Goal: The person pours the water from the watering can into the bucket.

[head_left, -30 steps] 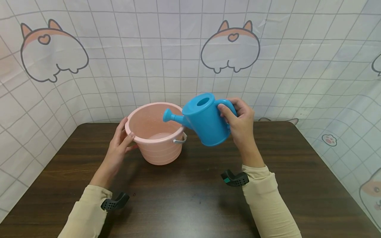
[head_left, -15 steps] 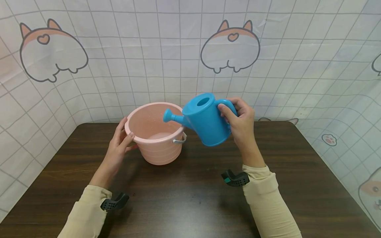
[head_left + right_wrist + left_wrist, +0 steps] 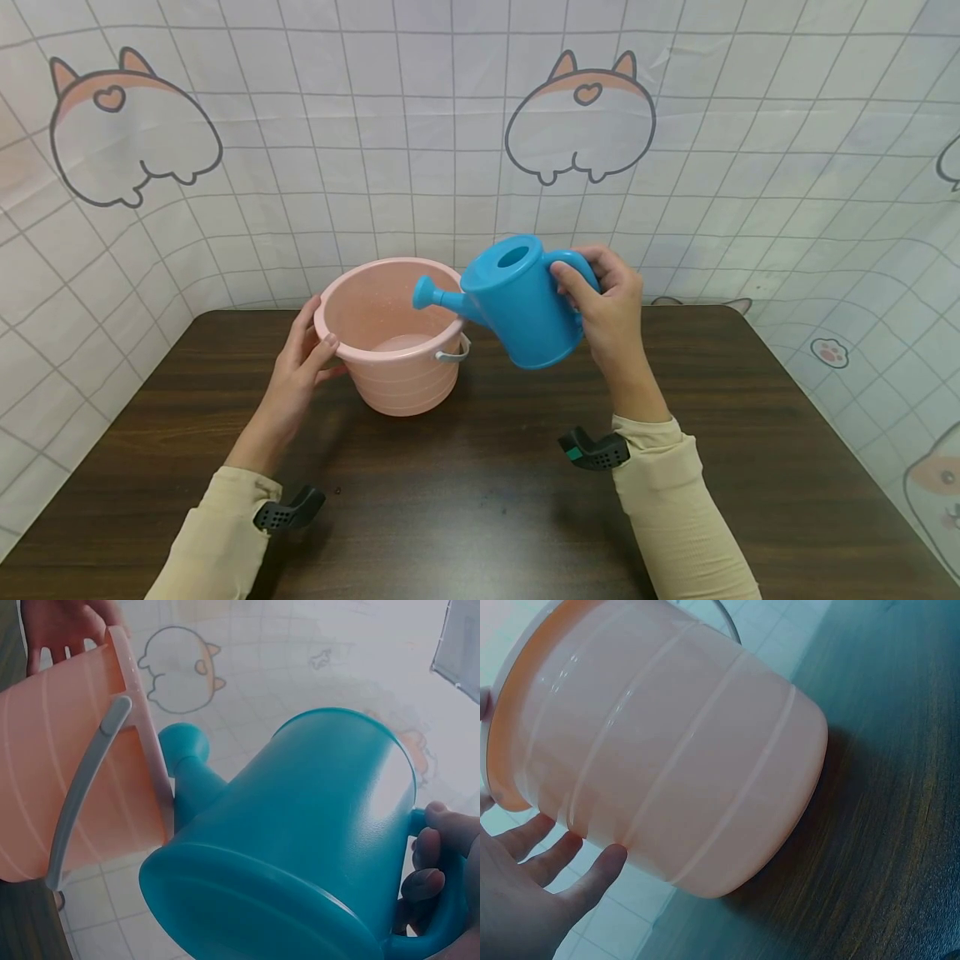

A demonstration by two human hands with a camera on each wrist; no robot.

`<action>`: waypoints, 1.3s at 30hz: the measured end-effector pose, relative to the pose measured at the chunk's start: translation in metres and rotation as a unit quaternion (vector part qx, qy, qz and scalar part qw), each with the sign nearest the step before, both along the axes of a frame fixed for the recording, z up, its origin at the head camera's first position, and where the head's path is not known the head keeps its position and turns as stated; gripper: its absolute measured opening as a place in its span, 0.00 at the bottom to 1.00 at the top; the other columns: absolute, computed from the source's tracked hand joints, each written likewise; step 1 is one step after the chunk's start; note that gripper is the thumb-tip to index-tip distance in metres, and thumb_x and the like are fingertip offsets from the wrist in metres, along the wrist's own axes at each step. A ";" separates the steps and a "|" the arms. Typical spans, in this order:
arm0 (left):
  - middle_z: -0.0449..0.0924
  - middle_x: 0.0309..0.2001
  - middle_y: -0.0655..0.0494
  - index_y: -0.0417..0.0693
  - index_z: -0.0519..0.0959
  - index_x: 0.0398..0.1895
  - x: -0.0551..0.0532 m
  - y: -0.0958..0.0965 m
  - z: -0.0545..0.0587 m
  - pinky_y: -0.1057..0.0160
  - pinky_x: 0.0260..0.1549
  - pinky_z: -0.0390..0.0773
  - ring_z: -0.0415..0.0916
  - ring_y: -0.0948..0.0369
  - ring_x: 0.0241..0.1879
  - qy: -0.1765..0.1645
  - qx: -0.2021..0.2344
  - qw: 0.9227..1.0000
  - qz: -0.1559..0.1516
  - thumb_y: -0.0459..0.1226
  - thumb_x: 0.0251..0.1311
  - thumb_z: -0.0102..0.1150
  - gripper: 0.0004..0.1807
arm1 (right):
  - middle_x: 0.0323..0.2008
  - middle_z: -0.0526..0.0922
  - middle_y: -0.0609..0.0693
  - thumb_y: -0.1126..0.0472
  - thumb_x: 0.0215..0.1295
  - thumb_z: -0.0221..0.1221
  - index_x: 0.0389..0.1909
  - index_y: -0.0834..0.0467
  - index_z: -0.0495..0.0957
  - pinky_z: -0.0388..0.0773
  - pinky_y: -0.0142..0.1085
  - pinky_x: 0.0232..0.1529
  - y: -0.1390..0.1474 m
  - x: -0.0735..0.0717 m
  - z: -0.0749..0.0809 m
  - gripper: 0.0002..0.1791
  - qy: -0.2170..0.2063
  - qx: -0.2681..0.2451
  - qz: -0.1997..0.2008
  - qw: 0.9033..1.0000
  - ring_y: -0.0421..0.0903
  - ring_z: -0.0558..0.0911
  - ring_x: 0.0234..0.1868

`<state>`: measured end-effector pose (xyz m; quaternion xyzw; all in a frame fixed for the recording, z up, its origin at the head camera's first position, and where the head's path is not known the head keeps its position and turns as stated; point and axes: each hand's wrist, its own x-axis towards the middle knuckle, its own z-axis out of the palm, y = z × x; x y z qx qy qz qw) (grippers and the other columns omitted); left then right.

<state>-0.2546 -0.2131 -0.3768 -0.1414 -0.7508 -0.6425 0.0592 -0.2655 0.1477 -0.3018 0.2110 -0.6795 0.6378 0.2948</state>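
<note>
A pink bucket [image 3: 403, 385] stands on the dark wooden table, its grey handle [image 3: 454, 351] hanging on the right side. My left hand [image 3: 294, 367] holds the bucket's left rim, thumb at the edge; in the left wrist view several fingers [image 3: 592, 881] touch the outer wall. With my right hand [image 3: 609, 310] I grip the handle of a blue watering can [image 3: 525, 312], held above the table and tilted left. Its spout [image 3: 442, 297] reaches over the bucket's right rim, the round head above the opening. No water stream can be made out; the can's contents are hidden.
A white grid-patterned cloth [image 3: 480, 150] with cartoon animals hangs behind and beside the table [image 3: 450, 517]. A black wrist device [image 3: 288, 510] is on the left sleeve, another wrist device [image 3: 594, 450] on the right.
</note>
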 end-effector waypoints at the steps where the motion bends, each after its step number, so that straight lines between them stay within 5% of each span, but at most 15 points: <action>1: 0.51 0.69 0.42 0.65 0.43 0.71 0.000 0.000 0.000 0.63 0.45 0.77 0.66 0.61 0.59 0.000 -0.001 1.000 0.000 0.43 0.67 0.44 0.33 | 0.22 0.75 0.45 0.62 0.61 0.58 0.38 0.66 0.75 0.72 0.30 0.27 0.000 0.000 0.000 0.10 0.001 0.000 0.000 1.000 0.42 0.72 0.24; 31: 0.51 0.69 0.42 0.66 0.44 0.71 0.000 0.001 0.001 0.62 0.45 0.77 0.67 0.68 0.55 0.000 -0.001 1.000 0.000 0.43 0.67 0.44 0.33 | 0.22 0.76 0.45 0.62 0.60 0.58 0.37 0.65 0.76 0.72 0.30 0.27 0.001 0.000 0.001 0.09 0.000 -0.005 -0.002 1.000 0.42 0.72 0.23; 39: 0.52 0.69 0.41 0.65 0.44 0.71 0.000 0.000 0.000 0.63 0.45 0.77 0.67 0.62 0.57 0.001 0.000 1.000 0.001 0.43 0.67 0.44 0.33 | 0.21 0.75 0.45 0.63 0.60 0.58 0.37 0.66 0.76 0.72 0.30 0.26 0.000 0.000 0.001 0.09 0.007 -0.006 0.003 1.000 0.42 0.72 0.22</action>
